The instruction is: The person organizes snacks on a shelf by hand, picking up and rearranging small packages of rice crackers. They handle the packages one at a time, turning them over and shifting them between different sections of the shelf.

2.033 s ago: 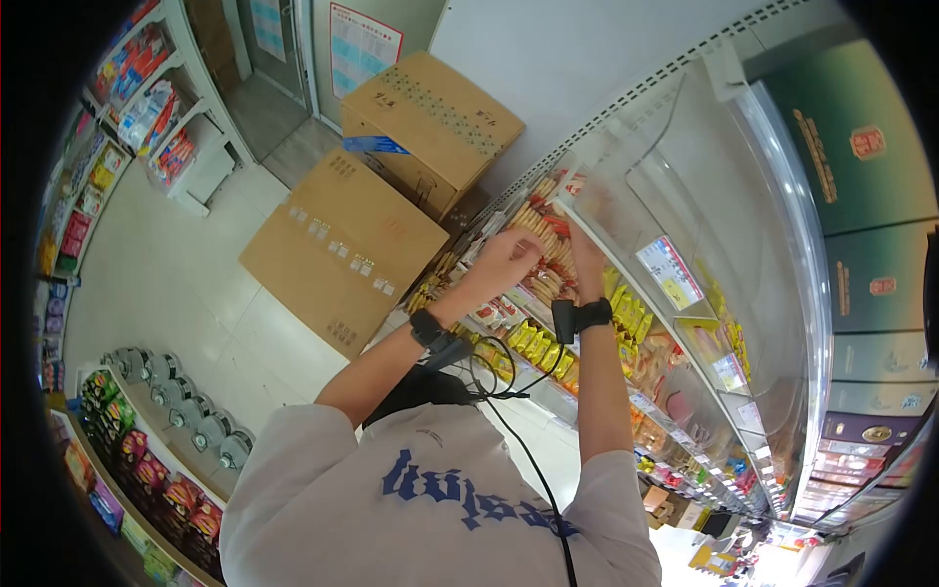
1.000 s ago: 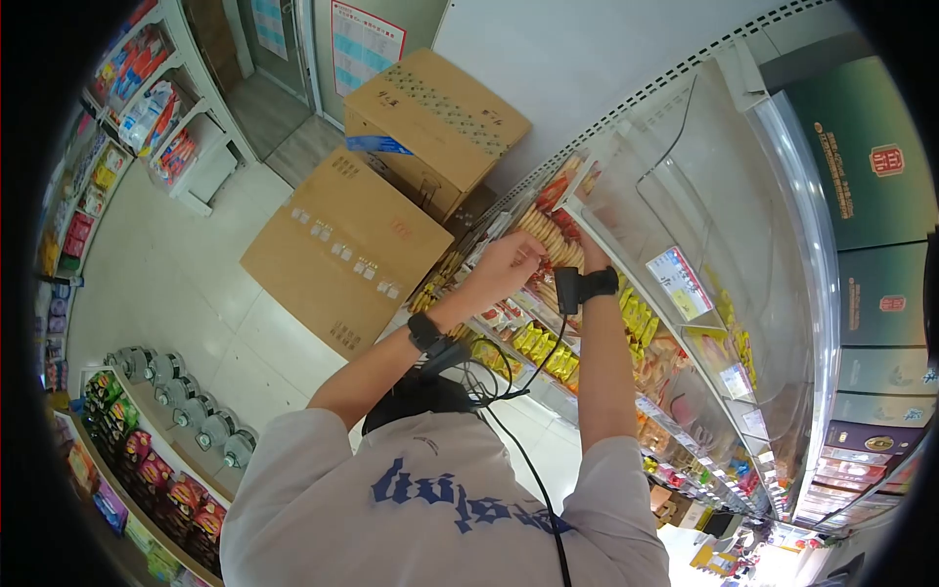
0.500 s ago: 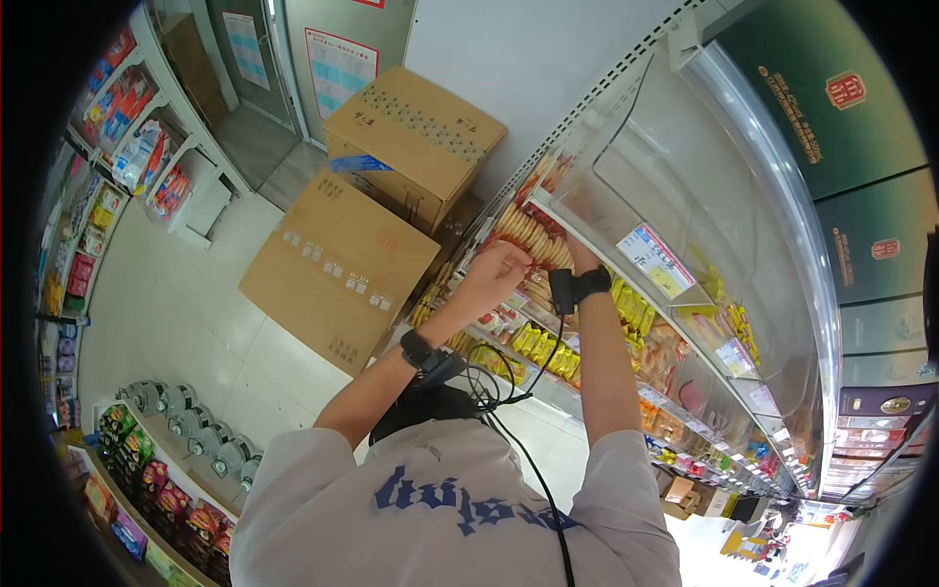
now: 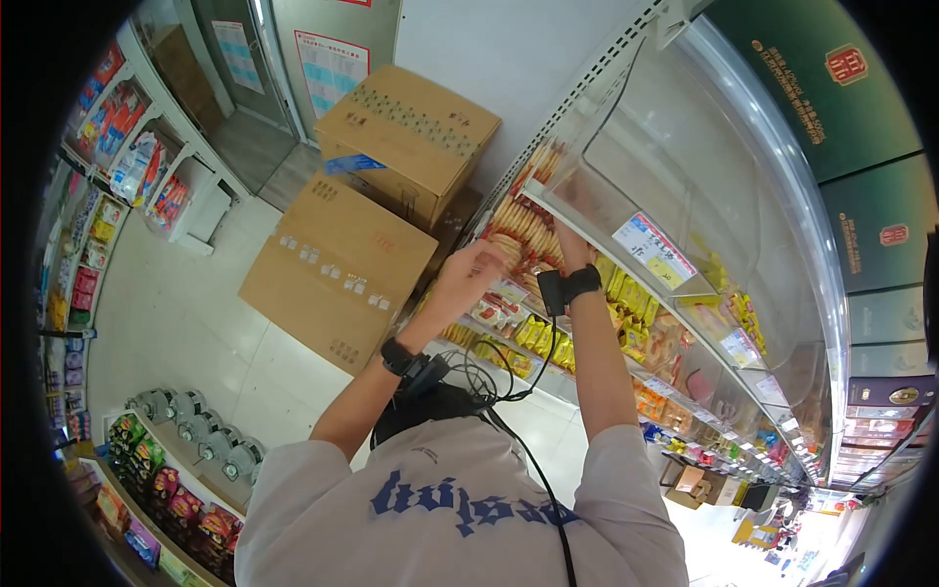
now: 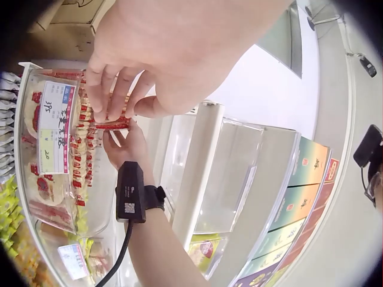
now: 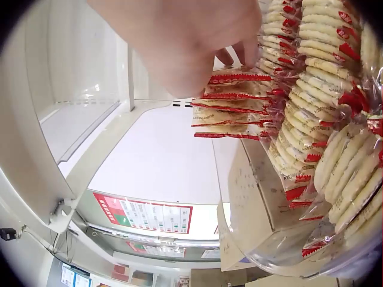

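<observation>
On the shop aisle's upper shelf, restocking looks well along, though not finished. Far left, two cardboard boxes (image 4: 337, 269) sit on the floor; their print is too small to read. The left hand (image 4: 476, 266) is raised to the shelf, its fingers and thumb pinching one red-edged cracker packet (image 5: 114, 122) at the mouth of the clear bin (image 5: 36, 203). That packet is touching the rows but not yet seated among them. The stocked packets (image 6: 311, 89) already stand in dense rows across the bin, so I judge little room is left. The right hand (image 4: 572, 249) meets the same packet from below with its fingertips; whether it pinches or only steadies it, I cannot tell. A blue-and-white price label (image 5: 55, 125) on the bin front carries Chinese characters and figures I cannot make out. Further right, green panels (image 4: 831, 88) bear gold lettering and a red seal, which are illegible. The blue lettering on the shirt (image 4: 460, 504) is unreadable too.
</observation>
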Tool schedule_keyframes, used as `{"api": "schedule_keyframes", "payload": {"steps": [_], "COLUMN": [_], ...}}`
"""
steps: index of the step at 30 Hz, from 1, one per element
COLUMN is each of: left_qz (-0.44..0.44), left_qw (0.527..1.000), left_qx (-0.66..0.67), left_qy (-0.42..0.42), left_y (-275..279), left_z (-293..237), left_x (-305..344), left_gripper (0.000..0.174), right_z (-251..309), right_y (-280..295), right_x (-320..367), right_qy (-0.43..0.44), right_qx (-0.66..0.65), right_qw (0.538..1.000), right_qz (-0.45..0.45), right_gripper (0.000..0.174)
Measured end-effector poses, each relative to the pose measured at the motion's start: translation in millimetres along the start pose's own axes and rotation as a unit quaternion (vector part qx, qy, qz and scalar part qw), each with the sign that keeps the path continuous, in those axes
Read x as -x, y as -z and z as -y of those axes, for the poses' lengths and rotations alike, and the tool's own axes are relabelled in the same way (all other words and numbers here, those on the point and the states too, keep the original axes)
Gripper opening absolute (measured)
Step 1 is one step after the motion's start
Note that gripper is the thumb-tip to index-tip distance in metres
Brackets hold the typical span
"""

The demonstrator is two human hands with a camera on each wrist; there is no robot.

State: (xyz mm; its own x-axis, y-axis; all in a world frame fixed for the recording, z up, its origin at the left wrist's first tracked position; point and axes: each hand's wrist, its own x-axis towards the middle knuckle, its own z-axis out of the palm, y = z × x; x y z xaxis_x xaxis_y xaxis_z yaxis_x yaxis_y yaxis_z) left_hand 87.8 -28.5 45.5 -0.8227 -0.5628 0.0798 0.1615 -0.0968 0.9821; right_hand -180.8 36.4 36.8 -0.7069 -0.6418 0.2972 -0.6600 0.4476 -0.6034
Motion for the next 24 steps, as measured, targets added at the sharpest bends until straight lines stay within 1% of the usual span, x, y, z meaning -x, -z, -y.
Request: {"api": "schedule_keyframes", "payload": {"steps": [2,5,7,11,16,24], "left_qz": [-0.003,-0.024,-0.023,-0.003,0.017,0.007], "left_qw": [1.000,1.000,1.000,1.000,1.000,1.000], "left_qx": [0.005,-0.002,0.013,0.003,0.020,0.018], "left_qy": [0.007,-0.014,0.000,0.019,0.012,0.001], "left_y": [3,4,3,-1,-8,-12], "left_z": [-4,-5,3,-1,-7,-2], "left_x": [0,0,-5,-9,-10,-6], "left_gripper": [0.017,0.012,0.012,0.012,0.013,0.015], "right_z": [1,2,2,-2,-13,-20], "right_y": [-2,0,3,19,40,47], "right_x": [-1,-1,-2,1,18,29], "right_qy": [0.000,-0.002,-0.004,-0.012,-0.030,-0.036], "right_qx": [-0.002,-0.006,-0.013,-0.027,-0.037,-0.053], "right_qw": [1.000,1.000,1.000,0.999,0.999,0.998], "right_qz": [0.003,0.010,0.011,0.020,0.023,0.020], "right_gripper": [0.047,0.046,0.046,0.046,0.046,0.045]}}
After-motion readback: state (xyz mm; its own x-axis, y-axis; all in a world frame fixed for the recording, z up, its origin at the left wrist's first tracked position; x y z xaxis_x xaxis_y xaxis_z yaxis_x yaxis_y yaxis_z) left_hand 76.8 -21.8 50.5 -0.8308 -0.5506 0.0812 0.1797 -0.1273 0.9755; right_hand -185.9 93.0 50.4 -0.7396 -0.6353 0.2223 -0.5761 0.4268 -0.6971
